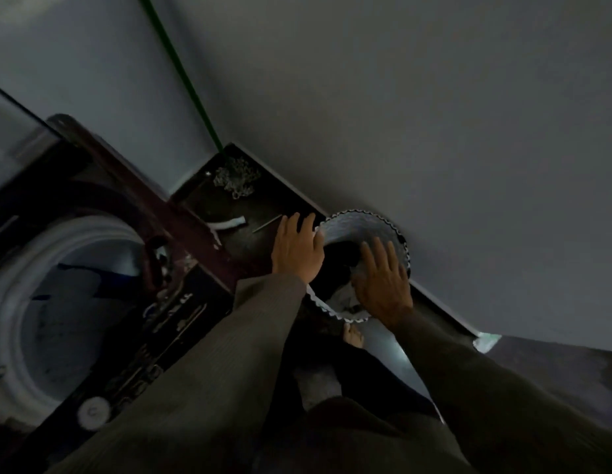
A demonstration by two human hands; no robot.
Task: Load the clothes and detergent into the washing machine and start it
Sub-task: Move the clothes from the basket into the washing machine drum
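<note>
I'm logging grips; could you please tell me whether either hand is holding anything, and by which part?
Nothing is gripped: the left hand is flat at the basket rim, and the right hand spreads over the clothes.

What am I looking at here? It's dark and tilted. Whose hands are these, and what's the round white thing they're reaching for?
This is a single picture from a camera worn on a person's head. It looks down, so the room appears tilted. There is no robot: the hands are the wearer's own. The left hand and the right hand are both open with straight fingers and hold nothing. They reach over a round white laundry basket on the floor, which holds dark and white clothes. I can't tell whether the hands touch it. At the left is a top-loading washing machine, with its drum open to view. A mop with a green handle stands in the corner.
</note>
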